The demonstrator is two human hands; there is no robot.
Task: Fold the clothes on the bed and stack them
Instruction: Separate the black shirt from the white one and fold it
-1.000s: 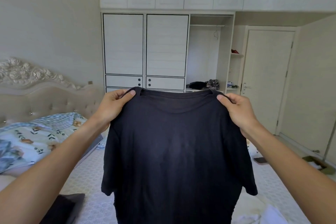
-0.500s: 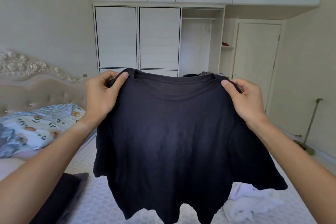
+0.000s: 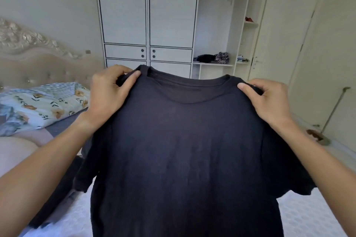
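A dark navy T-shirt (image 3: 185, 152) hangs spread out in front of me above the bed (image 3: 308, 215). My left hand (image 3: 108, 96) pinches its left shoulder beside the collar. At the other shoulder my right hand (image 3: 269, 102) grips the cloth the same way. Both sleeves droop at the sides, and the hem runs out of the frame's bottom edge. Another dark garment (image 3: 55, 196) lies on the bed at the lower left, partly hidden by my left arm.
A floral pillow (image 3: 38, 106) rests against the padded headboard (image 3: 38, 63) at the left. White wardrobes (image 3: 146, 15) stand behind, with clothes on an open shelf (image 3: 213, 58). A closed door (image 3: 283, 34) and a long-handled floor tool (image 3: 327, 121) are at the right.
The view has tilted downward and the shirt sits lower in the frame. Both hands keep their grip on the shoulders. The white cloth at lower right is now hidden behind the shirt.
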